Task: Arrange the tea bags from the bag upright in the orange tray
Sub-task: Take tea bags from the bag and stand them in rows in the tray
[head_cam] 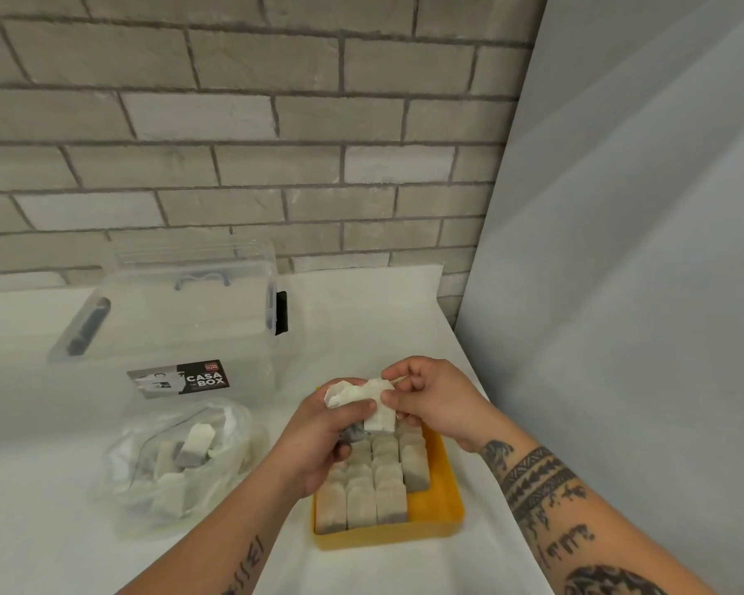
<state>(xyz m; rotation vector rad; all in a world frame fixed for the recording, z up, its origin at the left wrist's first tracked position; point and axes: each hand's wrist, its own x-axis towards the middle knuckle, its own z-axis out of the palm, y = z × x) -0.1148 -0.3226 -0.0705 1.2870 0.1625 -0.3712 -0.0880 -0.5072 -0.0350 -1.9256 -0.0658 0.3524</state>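
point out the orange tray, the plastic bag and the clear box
orange tray (pixel 435 505), head view, bare floor near its right wall
plastic bag (pixel 240 426), head view, crumpled upper right side
clear box (pixel 181 379), head view, its printed label

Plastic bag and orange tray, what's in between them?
The head view shows the person's left forearm crossing between the plastic bag and the orange tray, over the white tablecloth. Nothing else lies there.

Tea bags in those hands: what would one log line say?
left hand: grips held tea bags | right hand: pinches one | orange tray: upright rows, near-right corner bare | plastic bag: more inside
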